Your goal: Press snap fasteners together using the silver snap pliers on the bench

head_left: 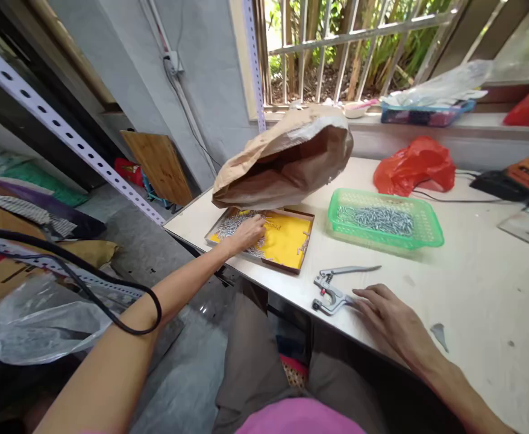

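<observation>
My left hand is over a shallow tray with a yellow bottom, its fingers bent down among small metal pieces; what they hold, if anything, is too small to name. On the handle of a pair of metal pliers rests my right hand, palm down, its fingers somewhat apart. The pliers lie near the table's front edge. A green plastic basket behind them holds many small metal pieces. Behind the tray, a brown paper bag lies with its mouth open.
A red plastic bag and an orange and black device stand at the back right of the white table. A grey scrap lies right of my right hand. A black cable hangs across my left arm.
</observation>
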Action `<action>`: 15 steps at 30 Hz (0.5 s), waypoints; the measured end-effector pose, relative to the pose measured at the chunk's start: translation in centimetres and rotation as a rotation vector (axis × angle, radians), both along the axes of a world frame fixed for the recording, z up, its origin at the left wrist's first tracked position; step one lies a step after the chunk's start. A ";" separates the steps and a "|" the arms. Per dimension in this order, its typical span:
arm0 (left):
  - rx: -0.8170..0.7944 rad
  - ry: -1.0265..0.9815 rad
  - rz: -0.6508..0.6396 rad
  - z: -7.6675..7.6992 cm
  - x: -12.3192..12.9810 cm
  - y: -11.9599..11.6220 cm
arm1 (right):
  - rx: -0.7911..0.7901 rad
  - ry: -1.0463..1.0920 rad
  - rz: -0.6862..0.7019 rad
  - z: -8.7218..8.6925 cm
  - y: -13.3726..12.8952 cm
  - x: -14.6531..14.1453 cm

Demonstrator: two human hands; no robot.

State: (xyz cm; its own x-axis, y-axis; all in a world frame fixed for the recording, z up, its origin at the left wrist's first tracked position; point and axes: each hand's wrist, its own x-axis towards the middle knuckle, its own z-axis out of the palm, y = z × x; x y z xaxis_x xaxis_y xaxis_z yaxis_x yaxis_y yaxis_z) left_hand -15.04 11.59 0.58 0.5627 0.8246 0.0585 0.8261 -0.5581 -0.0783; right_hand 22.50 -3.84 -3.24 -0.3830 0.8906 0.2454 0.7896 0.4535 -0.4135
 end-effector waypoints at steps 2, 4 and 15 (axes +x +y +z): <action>0.068 -0.072 0.042 0.5 1.0 -0.8 | -0.023 -0.062 -0.018 -0.8 -1.1 -0.5; 0.108 -0.173 0.061 1.1 2.5 -2.1 | -0.017 -0.139 -0.034 -1.3 -1.4 -0.7; -0.749 -0.877 0.451 0.7 13.2 -11.0 | 0.121 -0.339 -0.042 -1.2 -1.2 -0.4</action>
